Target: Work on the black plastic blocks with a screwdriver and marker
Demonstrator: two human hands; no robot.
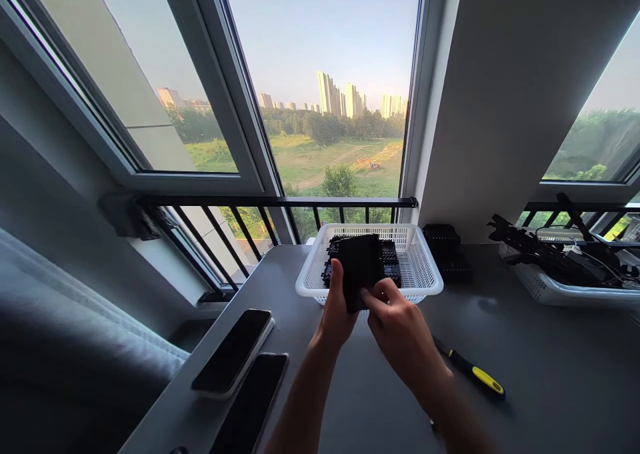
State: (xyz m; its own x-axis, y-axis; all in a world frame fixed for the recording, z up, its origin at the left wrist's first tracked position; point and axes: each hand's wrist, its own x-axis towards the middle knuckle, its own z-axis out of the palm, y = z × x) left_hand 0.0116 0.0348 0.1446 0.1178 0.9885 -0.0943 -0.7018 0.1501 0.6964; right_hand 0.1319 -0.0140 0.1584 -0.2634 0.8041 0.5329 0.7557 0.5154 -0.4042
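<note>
A flat black rectangular panel (359,267) is held up in front of the white basket (431,282). My left hand (339,307) grips its left side, thumb upright along the edge. At the panel's lower right, my right hand (397,321) pinches with curled fingers and the thumb against it. What exactly the right fingertips hold is too dark to make out. Behind the panel, black slotted plastic parts (391,264) lie in the basket, partly hidden. Right of my right forearm rests a tool with a black and yellow handle (480,374); its front end is hidden behind the arm.
Two phones, a farther one (235,351) and a nearer one (253,404), lie on the grey table (370,401) at left. Stacked black parts (445,251) stand right of the basket. Another white basket (550,293) at far right holds dark parts and cables. A railing (300,202) runs behind.
</note>
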